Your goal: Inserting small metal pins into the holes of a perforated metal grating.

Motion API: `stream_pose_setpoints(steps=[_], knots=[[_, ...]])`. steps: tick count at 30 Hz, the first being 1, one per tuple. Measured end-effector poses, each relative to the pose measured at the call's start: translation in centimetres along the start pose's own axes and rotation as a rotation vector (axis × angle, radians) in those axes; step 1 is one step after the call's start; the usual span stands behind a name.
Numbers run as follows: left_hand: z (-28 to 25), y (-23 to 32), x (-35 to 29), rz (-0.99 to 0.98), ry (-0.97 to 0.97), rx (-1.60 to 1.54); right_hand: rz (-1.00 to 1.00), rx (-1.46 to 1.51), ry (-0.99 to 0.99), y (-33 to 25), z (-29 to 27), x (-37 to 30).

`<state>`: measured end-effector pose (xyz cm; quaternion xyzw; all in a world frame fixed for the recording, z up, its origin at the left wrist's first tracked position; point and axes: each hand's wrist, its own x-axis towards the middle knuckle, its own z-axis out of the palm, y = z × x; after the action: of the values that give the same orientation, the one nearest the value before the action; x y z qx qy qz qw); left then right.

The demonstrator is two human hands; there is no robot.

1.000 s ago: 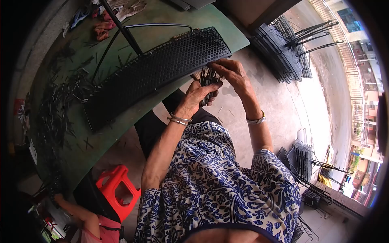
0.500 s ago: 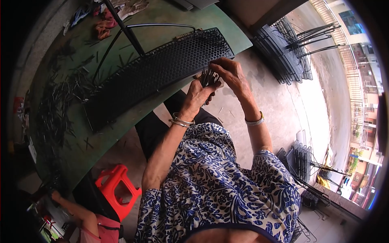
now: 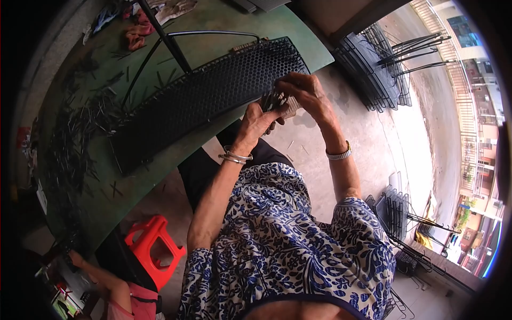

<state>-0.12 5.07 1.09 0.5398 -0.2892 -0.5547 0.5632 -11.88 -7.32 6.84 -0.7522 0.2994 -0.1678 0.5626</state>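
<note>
A long black perforated metal panel (image 3: 202, 93) lies slantwise on a green table (image 3: 149, 165), its right end reaching the table's edge. My left hand (image 3: 258, 124) is closed around a bundle of thin black metal pins (image 3: 273, 100) just below that end. My right hand (image 3: 304, 89) rests at the panel's right end, its fingertips pinching at the top of the bundle. Both wrists wear bracelets.
Many loose black pins (image 3: 80, 138) litter the left of the table. A bent black rod (image 3: 208, 34) and cloth scraps (image 3: 136, 29) lie at the back. Stacks of black wire racks stand at upper right (image 3: 373, 64) and lower right (image 3: 397, 210). A red stool (image 3: 152, 248) and another person's arm (image 3: 101, 277) are lower left.
Both hands have shifted slightly up toward the panel's end. The right fingertips now meet the pin bundle closer to the panel's edge.
</note>
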Motion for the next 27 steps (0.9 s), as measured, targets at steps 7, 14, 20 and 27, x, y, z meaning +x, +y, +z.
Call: stream_pose_setpoints(steps=[7, 14, 20, 27], knots=[[0.0, 0.6, 0.2, 0.049, 0.06, 0.035, -0.042, -0.058, 0.082, -0.1, 0.4, 0.7], [0.0, 0.0, 0.3, 0.002, 0.098, 0.034, -0.094, -0.167, 0.142, 0.8, 0.9, 1.1], [-0.2, -0.3, 0.6, 0.028, 0.074, -0.028, -0.041, -0.078, 0.172, -0.1, 1.1, 1.1], [-0.1, -0.2, 0.6, 0.039, 0.059, -0.095, -0.061, -0.133, 0.243, 0.3, 1.2, 1.1]])
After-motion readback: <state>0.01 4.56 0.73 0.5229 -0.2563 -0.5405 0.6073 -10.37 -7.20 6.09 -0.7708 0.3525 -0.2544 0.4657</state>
